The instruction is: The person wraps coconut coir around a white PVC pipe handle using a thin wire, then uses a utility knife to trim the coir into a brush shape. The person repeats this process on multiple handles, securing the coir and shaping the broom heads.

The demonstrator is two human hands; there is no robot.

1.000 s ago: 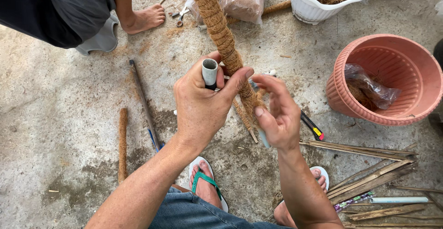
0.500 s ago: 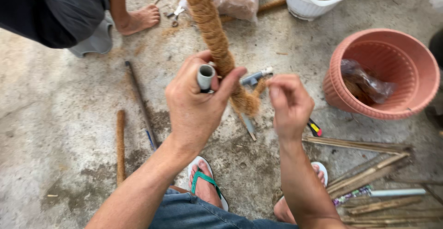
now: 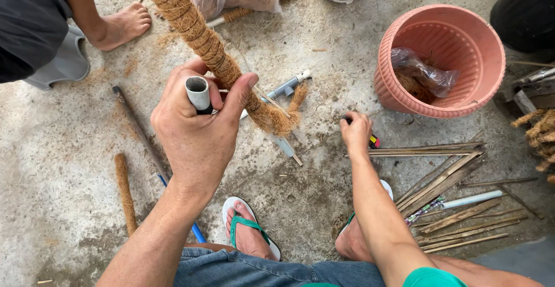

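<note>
Left hand: wrapped tight around a grey pipe and the fibre-wrapped pole — hold both steady.
Right hand: fingers curled on a small tool on the floor — grip it fully before lifting.

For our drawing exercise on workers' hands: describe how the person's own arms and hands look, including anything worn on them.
Both arms are bare from the wrist up the forearm, with no gloves, watch, rings or bands visible. The left hand and right hand are uncovered. At the bottom edge, a bit of green sleeve shows on the right arm; no sleeve shows on the left arm.
</note>
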